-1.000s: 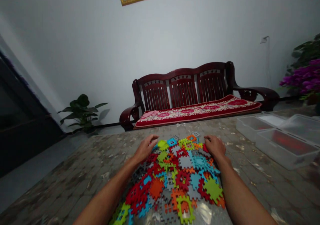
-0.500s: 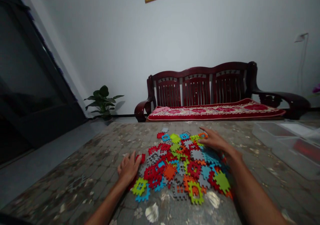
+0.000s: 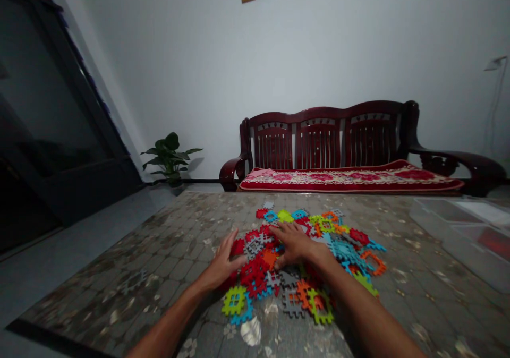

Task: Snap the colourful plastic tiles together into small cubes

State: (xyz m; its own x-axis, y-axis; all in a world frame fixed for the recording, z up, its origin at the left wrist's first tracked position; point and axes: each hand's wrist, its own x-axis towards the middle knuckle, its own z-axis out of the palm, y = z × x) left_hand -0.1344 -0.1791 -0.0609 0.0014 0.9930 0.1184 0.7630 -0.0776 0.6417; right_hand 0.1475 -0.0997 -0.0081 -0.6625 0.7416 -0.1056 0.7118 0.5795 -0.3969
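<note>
A dark wooden bench with a red floral cover stands against a pale wall (dimly lit), a potted plant to its left, near a dark-framed door.

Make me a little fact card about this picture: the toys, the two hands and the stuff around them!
Toys: pile of notched pieces
Colors: red, orange, green, blue, gray
Left hand: open, at the pile's left edge
Right hand: fingers spread, over the pile
Under the pile: table
Right side: clear plastic box
Behind: wooden bench, potted plant
</note>
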